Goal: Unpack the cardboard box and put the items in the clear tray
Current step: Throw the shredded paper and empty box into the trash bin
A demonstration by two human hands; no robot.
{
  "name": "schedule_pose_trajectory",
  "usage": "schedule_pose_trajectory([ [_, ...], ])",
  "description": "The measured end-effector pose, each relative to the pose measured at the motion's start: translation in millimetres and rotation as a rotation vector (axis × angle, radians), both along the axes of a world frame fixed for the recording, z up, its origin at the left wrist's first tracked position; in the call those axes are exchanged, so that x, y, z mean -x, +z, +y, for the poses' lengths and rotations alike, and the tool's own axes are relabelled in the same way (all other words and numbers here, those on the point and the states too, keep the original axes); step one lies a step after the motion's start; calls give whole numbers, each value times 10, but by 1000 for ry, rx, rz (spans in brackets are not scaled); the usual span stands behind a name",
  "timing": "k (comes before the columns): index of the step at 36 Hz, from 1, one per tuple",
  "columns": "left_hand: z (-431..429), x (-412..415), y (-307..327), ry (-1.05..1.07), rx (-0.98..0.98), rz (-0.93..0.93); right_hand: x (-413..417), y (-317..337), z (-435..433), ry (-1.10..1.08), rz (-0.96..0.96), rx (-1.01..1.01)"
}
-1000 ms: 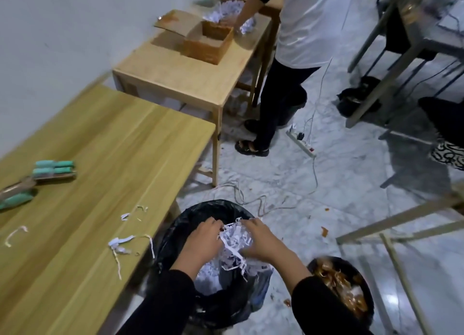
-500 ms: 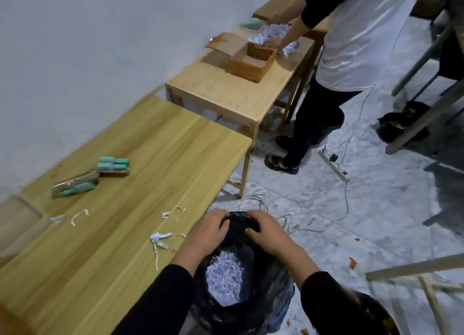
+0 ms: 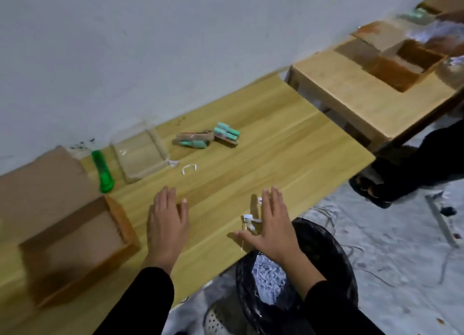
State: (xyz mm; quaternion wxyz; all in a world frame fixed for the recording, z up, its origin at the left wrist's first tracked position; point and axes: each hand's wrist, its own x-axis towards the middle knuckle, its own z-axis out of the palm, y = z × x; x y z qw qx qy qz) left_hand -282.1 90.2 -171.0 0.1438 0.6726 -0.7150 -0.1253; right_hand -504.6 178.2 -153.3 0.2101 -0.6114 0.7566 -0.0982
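An open cardboard box (image 3: 72, 244) stands at the left of the wooden table (image 3: 276, 143); its inside looks bare. The clear tray (image 3: 140, 154) sits by the wall and looks empty. Two teal packs lie to its right, one (image 3: 192, 140) next to the other (image 3: 226, 135). My left hand (image 3: 167, 224) hovers flat and open over the table, right of the box. My right hand (image 3: 272, 224) is spread open at the table's near edge, beside white paper scraps (image 3: 248, 221).
A green utility knife (image 3: 103, 171) lies between box and tray. A black bin bag (image 3: 296, 279) with shredded paper stands below the table edge. A second table (image 3: 364, 103) with another box (image 3: 404, 66) is at the right, where another person's legs (image 3: 426, 164) stand.
Both hands let go of the shredded paper and the bin bag, then rose over the table, empty. The view swung left, bringing the box, knife and tray into sight.
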Motion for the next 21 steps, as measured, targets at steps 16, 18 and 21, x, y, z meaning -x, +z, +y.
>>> schedule_pose_trajectory([
  [16,38,-249,-260,182,-81,-64,-648,-381,-953,175,54,168],
  [18,40,-248,-268,180,-86,-73,-723,-402,-1129,206,40,179],
  [21,34,-248,-282,180,-80,-83,-832,-430,-1380,265,24,186],
])
